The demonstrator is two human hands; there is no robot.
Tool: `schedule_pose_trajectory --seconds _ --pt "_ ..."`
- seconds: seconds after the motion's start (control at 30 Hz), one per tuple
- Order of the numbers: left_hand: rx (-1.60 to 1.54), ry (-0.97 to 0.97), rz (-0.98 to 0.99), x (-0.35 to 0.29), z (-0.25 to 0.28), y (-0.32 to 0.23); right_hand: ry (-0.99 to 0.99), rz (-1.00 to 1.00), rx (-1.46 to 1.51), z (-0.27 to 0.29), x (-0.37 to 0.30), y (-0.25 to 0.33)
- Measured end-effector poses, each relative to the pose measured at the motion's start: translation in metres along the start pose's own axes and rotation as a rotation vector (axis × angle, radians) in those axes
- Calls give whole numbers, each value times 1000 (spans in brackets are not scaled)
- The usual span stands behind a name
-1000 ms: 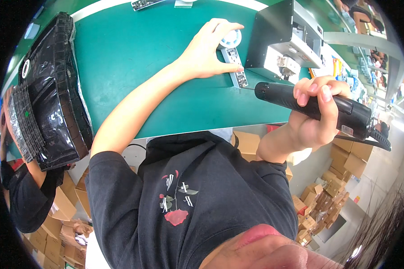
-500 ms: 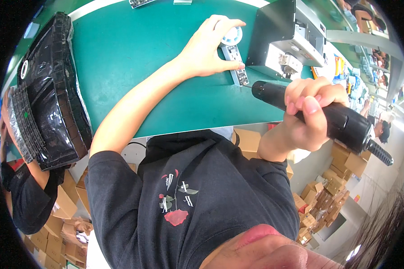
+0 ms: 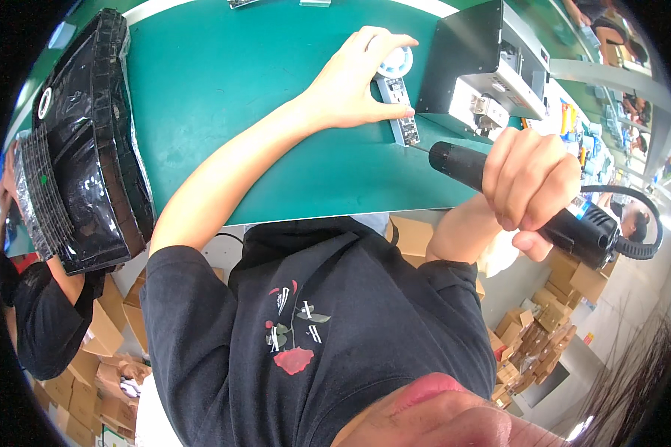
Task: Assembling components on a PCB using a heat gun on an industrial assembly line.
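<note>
My left hand [image 3: 354,78] grips a small grey-white device [image 3: 400,112] with a round white and blue end and a narrow body with exposed parts. Its thumb presses the near side of the body, and the fingers reach round the round end. My right hand [image 3: 533,182] is wrapped round a black electric screwdriver [image 3: 462,165], held tilted with its cord at the rear. The screwdriver's thin bit meets the near end of the device; whether it sits in a screw is too small to tell. Both are over the green work mat [image 3: 276,179].
A black and silver machine [image 3: 484,67] stands just right of the device. At the left lies a bulky black plastic-wrapped bin [image 3: 89,149], with another person's arm [image 3: 63,287] beyond it. Cardboard boxes [image 3: 552,309] are piled on the floor behind.
My right hand has turned and shifted its grip on the screwdriver, with the fingers now over its top and the cord curving up. The whole view has shifted slightly; my left hand keeps its hold.
</note>
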State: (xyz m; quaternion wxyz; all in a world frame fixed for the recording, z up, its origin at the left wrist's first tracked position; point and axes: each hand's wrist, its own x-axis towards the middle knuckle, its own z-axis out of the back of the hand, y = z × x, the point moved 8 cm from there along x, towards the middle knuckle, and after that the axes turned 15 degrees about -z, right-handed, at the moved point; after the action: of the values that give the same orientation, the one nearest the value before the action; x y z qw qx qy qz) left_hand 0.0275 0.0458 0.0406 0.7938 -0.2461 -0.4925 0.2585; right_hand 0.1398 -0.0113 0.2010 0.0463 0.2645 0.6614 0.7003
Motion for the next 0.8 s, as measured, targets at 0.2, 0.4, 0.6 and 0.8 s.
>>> schedule_pose_trajectory --seconds 0.2,0.4,0.6,0.8 --pt "27 -6 -12 0 2 -2 3 -4 -63 -12 13 -5" --pt "28 13 7 2 -4 -1 -208 2 -219 -6 -2 5" --pt "68 3 35 0 3 -3 -1021 29 -144 50 -77 73" --pt "41 21 -4 3 1 -5 -1332 19 -248 84 -93 69"
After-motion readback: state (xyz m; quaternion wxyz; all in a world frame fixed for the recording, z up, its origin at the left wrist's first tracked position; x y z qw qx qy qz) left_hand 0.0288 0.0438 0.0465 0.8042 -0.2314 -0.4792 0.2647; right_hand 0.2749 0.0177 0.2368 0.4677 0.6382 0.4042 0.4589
